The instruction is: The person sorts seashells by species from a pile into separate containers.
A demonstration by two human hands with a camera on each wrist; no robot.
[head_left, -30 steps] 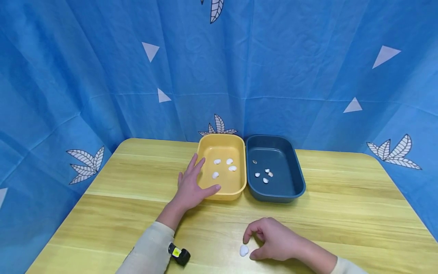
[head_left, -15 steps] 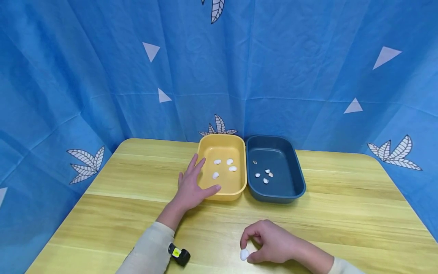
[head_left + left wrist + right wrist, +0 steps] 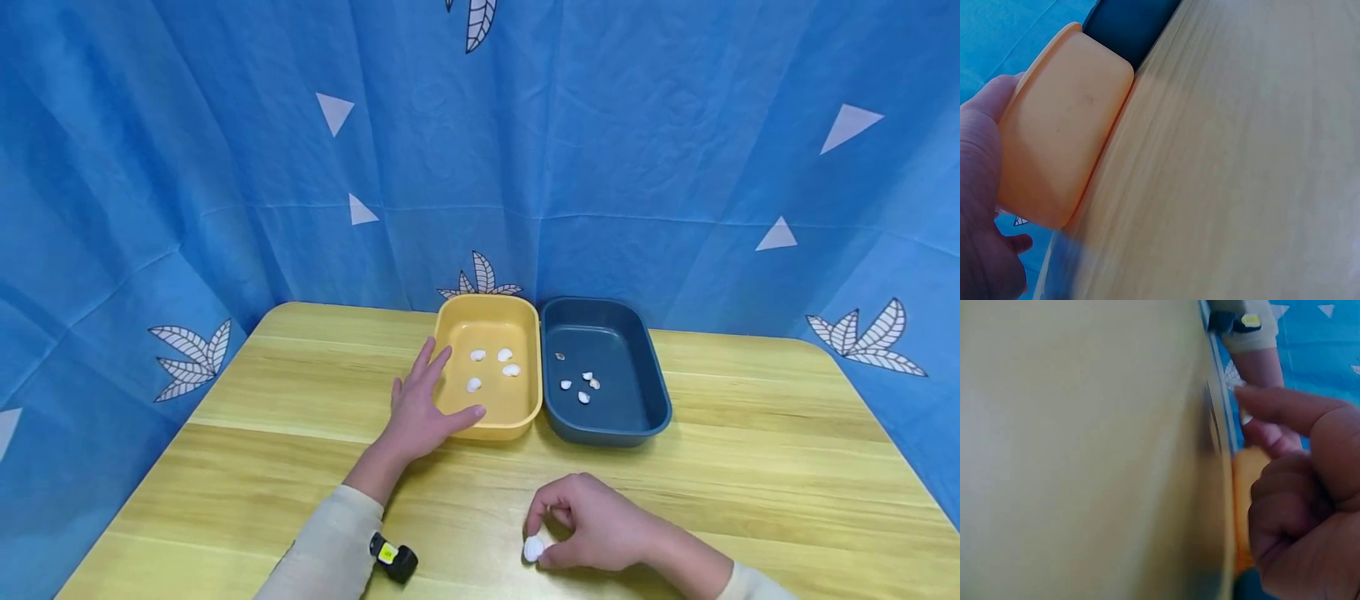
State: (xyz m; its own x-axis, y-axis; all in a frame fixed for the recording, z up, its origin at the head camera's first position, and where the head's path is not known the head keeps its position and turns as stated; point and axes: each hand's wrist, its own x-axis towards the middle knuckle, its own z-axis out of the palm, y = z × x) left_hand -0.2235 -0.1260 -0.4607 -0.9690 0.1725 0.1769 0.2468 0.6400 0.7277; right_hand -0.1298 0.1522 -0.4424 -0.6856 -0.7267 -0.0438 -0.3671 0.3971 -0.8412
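Note:
In the head view, my right hand pinches a white ribbed seashell between thumb and forefinger at the front of the table. The right wrist view shows the other fingers of that hand curled inward. With fingers spread, my left hand rests at the near left corner of a yellow tray. Its thumb lies over the tray's near rim. Several white shells lie apart in that tray. The left wrist view has the tray's outer wall beside the hand.
A dark blue tray stands against the yellow tray's right side, with several smaller shells in it. The wooden table backs onto a blue patterned curtain. A black wrist camera is strapped to my left sleeve.
My right thumb and forefinger have closed on the shell, which lay on the table between them. The hand has shifted slightly with it. My left hand stays at the yellow tray.

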